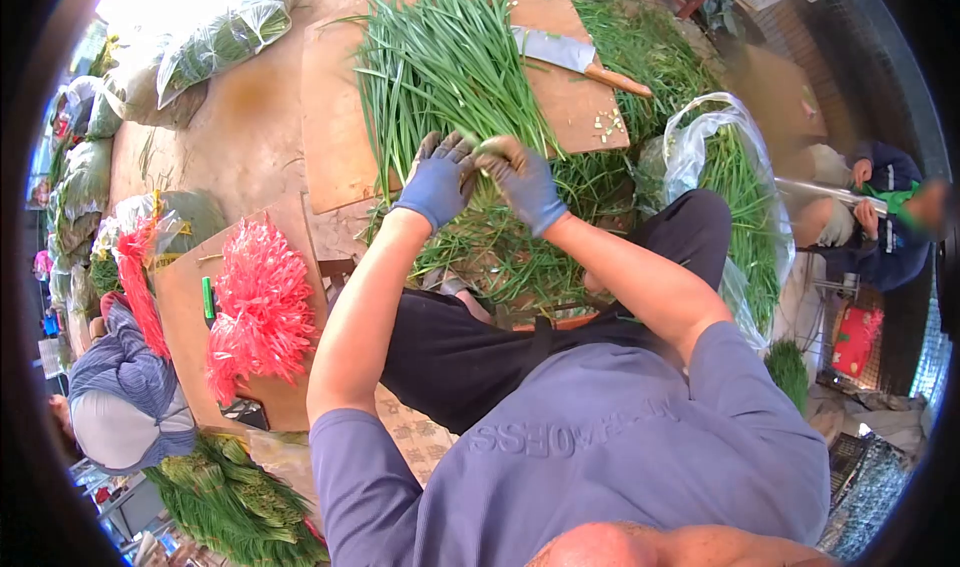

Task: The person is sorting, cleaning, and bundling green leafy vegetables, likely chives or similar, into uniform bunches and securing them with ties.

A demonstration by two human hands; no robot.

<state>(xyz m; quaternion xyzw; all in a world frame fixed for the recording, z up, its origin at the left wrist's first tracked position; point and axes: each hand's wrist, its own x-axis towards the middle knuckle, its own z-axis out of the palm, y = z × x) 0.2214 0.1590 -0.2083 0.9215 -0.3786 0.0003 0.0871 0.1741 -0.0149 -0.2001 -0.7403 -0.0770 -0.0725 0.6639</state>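
A thick pile of long green garlic chives [440, 62] lies on a wooden board [330, 97], its near ends toward me. Both my hands wear blue work gloves with dirty fingers. My left hand [438, 179] rests against the near edge of the pile, its fingers stretched out over the stems. Close beside it, my right hand [522, 182] has its fingers curled together on a few pale chive ends. A cleaver [555, 51] with a wooden handle lies on the board right of the pile.
Cut stem bits [607, 124] dot the board's right side. Loose chives [520, 252] cover the floor below. A clear plastic bag [700, 137] of greens stands right. Red plastic ties [262, 302] lie on a left board. A seated person [885, 207] is at right, another person [130, 397] at left.
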